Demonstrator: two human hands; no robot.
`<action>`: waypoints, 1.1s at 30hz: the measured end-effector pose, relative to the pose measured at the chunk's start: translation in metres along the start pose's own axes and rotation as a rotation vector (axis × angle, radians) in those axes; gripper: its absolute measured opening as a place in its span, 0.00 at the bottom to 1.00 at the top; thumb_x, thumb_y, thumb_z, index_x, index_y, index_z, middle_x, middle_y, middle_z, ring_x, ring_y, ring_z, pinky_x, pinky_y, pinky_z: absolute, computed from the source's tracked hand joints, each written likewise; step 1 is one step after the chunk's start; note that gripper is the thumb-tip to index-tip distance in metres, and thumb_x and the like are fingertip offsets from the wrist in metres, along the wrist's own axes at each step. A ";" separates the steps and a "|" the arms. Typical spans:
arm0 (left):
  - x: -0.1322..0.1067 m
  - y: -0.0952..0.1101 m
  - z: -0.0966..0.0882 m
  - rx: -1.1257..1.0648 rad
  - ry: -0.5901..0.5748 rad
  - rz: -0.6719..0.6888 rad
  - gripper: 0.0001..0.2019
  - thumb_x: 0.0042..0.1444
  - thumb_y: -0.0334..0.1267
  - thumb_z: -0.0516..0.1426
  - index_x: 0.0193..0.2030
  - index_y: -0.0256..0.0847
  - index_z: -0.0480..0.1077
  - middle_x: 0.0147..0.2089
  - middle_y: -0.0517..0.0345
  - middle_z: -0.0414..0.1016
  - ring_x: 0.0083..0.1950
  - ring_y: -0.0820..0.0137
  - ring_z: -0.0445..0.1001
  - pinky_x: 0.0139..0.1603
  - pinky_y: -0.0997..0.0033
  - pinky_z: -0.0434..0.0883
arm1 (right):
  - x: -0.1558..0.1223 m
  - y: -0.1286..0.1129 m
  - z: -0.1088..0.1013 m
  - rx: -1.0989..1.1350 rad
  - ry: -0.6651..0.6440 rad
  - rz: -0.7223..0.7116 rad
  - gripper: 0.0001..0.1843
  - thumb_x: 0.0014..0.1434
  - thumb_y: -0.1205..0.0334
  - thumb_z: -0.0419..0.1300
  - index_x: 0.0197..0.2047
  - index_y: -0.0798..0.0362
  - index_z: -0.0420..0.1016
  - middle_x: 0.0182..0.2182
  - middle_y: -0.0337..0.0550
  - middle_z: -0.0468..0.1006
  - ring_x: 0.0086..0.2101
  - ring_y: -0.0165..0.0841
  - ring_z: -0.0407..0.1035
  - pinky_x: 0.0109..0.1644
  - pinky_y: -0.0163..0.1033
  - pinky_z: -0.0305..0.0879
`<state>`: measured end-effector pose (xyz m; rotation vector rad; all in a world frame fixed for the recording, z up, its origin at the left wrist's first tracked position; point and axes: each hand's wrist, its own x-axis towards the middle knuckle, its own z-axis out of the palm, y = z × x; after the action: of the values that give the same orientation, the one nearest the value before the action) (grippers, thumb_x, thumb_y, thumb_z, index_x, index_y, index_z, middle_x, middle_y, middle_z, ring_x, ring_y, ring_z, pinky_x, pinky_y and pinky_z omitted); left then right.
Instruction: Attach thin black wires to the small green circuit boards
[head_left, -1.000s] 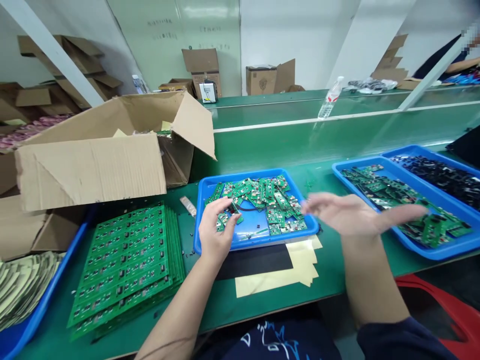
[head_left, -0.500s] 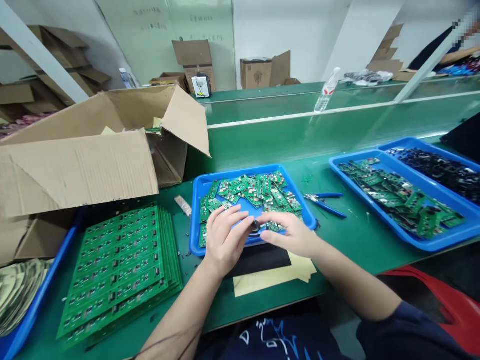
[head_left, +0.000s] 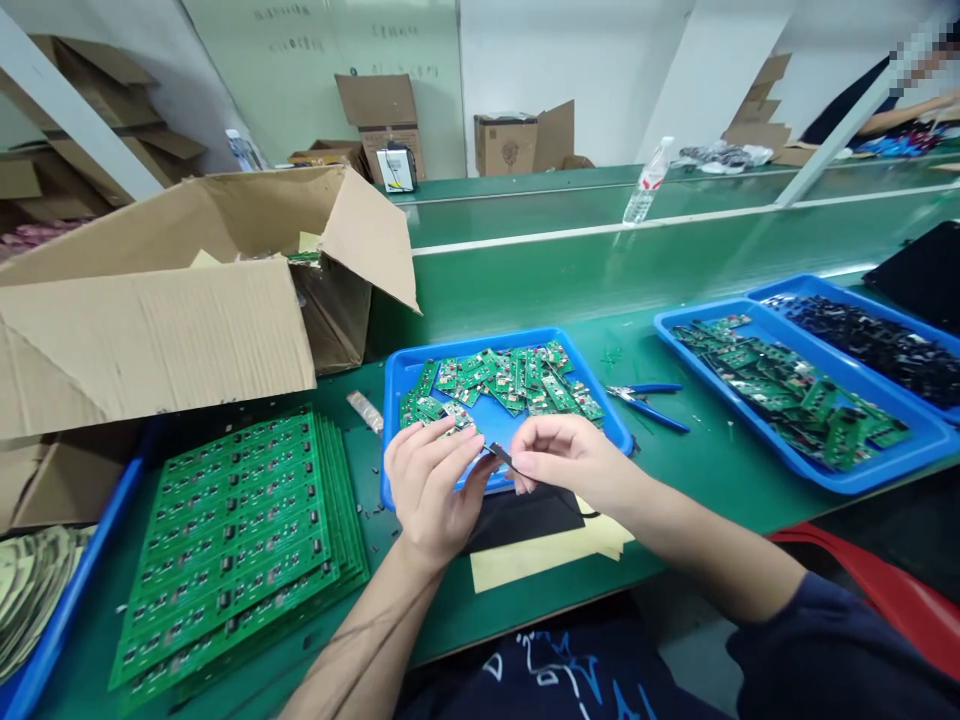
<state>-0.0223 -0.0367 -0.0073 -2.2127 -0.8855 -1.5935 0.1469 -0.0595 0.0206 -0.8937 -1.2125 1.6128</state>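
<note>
Over the near edge of a blue tray (head_left: 622,430), my two hands meet at a thin black strip (head_left: 501,455). My right hand (head_left: 574,465) pinches it between thumb and curled fingers, and a thin black tail curves out below that hand. The strip's other end lies between the thumb and fingertips of my left hand (head_left: 435,495); fingers partly hide it. Small green circuit boards (head_left: 517,380) lie scattered in the tray beyond my hands. Beneath them are a black sheet (head_left: 517,520) and pale yellow paper (head_left: 525,563) on the bench.
Blue-handled cutters (head_left: 649,400) lie right of the tray. Two more trays farther right hold circuit boards (head_left: 795,390) and small black parts (head_left: 870,335). At left stand stacked green panels (head_left: 232,540) and an open cardboard box (head_left: 157,330). A bottle (head_left: 649,182) stands behind.
My hands have drawn slightly apart, the left one shifting left. The black piece, bunched between my fingertips before, now shows as a strip stretching between them.
</note>
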 end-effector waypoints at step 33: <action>0.002 -0.009 0.004 -0.124 -0.089 0.001 0.10 0.50 0.33 0.62 0.40 0.44 0.70 0.33 0.60 0.78 0.43 0.64 0.77 0.55 0.54 0.63 | 0.017 0.014 -0.012 0.315 -0.104 0.235 0.12 0.45 0.60 0.68 0.25 0.56 0.68 0.13 0.28 0.68 0.15 0.19 0.61 0.34 0.36 0.73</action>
<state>-0.0246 -0.0267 -0.0082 -2.3855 -0.8295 -1.6010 0.1489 -0.0419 0.0031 -0.7784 -0.9104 1.9943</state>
